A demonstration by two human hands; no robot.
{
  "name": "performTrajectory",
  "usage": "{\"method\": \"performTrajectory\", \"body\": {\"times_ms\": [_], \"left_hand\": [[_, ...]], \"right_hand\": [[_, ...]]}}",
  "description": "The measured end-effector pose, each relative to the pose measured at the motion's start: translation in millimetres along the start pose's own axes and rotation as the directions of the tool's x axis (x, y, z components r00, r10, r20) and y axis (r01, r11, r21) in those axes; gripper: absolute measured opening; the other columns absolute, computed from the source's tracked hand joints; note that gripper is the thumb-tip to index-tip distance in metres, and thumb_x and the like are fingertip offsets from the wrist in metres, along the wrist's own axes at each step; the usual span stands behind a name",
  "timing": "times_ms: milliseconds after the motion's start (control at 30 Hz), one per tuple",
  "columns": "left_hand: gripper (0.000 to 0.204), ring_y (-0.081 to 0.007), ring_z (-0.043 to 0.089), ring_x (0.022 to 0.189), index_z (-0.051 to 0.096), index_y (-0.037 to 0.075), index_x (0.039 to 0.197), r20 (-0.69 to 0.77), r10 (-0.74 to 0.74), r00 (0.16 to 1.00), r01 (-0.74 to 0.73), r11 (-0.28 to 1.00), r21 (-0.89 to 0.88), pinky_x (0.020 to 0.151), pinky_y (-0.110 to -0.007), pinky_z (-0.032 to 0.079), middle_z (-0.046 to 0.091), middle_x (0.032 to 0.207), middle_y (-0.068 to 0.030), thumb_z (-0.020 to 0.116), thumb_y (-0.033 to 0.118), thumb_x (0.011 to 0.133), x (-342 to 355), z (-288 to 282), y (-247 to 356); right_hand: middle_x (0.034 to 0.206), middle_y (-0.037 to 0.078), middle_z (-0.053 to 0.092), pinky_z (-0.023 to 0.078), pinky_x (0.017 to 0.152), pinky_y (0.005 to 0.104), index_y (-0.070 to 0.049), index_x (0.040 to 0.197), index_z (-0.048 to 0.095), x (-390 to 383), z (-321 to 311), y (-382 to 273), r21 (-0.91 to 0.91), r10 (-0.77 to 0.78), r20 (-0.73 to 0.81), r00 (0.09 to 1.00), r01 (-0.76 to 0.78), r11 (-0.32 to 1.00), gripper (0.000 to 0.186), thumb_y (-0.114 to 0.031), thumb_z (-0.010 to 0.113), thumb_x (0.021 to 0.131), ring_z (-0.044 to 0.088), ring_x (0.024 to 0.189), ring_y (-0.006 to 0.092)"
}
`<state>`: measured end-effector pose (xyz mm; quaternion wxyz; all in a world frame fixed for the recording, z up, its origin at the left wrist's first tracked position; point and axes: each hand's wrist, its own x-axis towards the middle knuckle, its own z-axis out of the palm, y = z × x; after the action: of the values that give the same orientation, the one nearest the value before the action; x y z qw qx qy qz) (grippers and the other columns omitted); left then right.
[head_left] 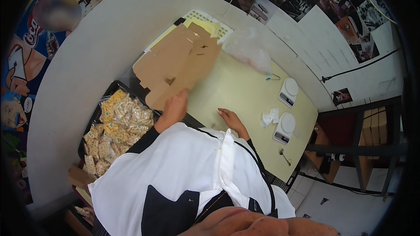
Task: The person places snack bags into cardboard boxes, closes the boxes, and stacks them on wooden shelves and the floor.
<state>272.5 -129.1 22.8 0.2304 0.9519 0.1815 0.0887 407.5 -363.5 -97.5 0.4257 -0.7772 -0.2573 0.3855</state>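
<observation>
My left hand [174, 109] grips the lower edge of a flattened brown cardboard box [173, 61], which lies tilted over the back left of the pale yellow table [214, 78]; its right part is slightly blurred. The fingertips are partly hidden by the card. A little to the right, my right hand [232, 120] hovers by the table's near edge, fingers loosely curled and apart, holding nothing. Left of my left hand sits a black tray [81, 146] full of small clear bags of pale and yellow snack pieces [113, 135].
Two white kitchen scales [288, 89], a crumpled white tissue [269, 118] and a spoon [284, 157] lie on the table's right. A large translucent bag [247, 50] rests at the back. A dark shelving unit [363, 148] stands at the right, walls behind.
</observation>
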Motion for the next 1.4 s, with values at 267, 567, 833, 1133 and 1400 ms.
{"method": "performTrajectory", "body": {"times_ms": [267,567,833,1133,1400], "left_hand": [[0.033,-0.0378,0.061,0.080,0.052,0.002,0.110,0.246,0.137,0.960,-0.131,0.991,-0.043,0.068,-0.045,0.048,0.063,0.091,-0.0201,0.050,0.005,0.077,-20,55,4],[0.036,-0.0351,0.057,0.096,0.054,0.001,0.113,0.224,0.308,0.925,-0.203,0.896,-0.395,0.081,-0.042,0.046,0.059,0.104,-0.0210,0.057,0.021,0.082,-46,46,13],[0.031,-0.0338,0.056,0.099,0.057,0.002,0.110,0.019,0.038,0.999,-0.026,0.894,-0.448,0.085,-0.040,0.045,0.059,0.106,-0.0187,0.055,0.011,0.080,-79,37,-61],[0.027,-0.0370,0.054,0.099,0.060,-0.001,0.107,-0.215,-0.333,0.918,0.258,0.914,-0.313,0.086,-0.041,0.043,0.059,0.104,-0.0208,0.057,0.007,0.081,-122,-9,-192],[0.028,-0.0309,0.057,0.101,0.060,0.002,0.109,-0.388,-0.628,0.674,0.622,0.767,-0.160,0.085,-0.039,0.045,0.060,0.109,-0.0184,0.058,0.010,0.083,-190,-51,-292]], "right_hand": [[0.131,0.015,0.044,0.041,0.095,0.0406,-0.002,0.134,0.031,30,23,-49,0.736,0.048,0.229,0.972,-0.205,0.645,0.064,-0.049,0.040,0.092,0.050,0.113,0.0282],[0.108,0.011,0.054,0.051,0.075,0.0360,-0.002,0.117,0.043,25,47,-20,0.635,0.182,-0.060,0.981,-0.103,0.765,0.033,-0.005,0.043,0.085,0.057,0.096,0.0229],[0.115,0.013,0.054,0.052,0.076,0.0347,-0.003,0.122,0.042,-45,49,25,0.697,0.298,-0.224,0.928,-0.061,0.714,0.039,-0.001,0.039,0.084,0.058,0.099,0.0229],[0.118,0.017,0.051,0.046,0.084,0.0334,0.003,0.126,0.035,-51,23,65,0.350,0.247,-0.505,0.827,-0.065,0.935,0.044,-0.003,0.044,0.083,0.054,0.102,0.0276],[0.129,0.030,0.035,0.031,0.101,0.0439,0.008,0.131,0.030,-60,57,41,-0.149,0.107,-0.801,0.588,-0.371,0.917,0.065,-0.013,0.059,0.077,0.037,0.119,0.0422]]}}
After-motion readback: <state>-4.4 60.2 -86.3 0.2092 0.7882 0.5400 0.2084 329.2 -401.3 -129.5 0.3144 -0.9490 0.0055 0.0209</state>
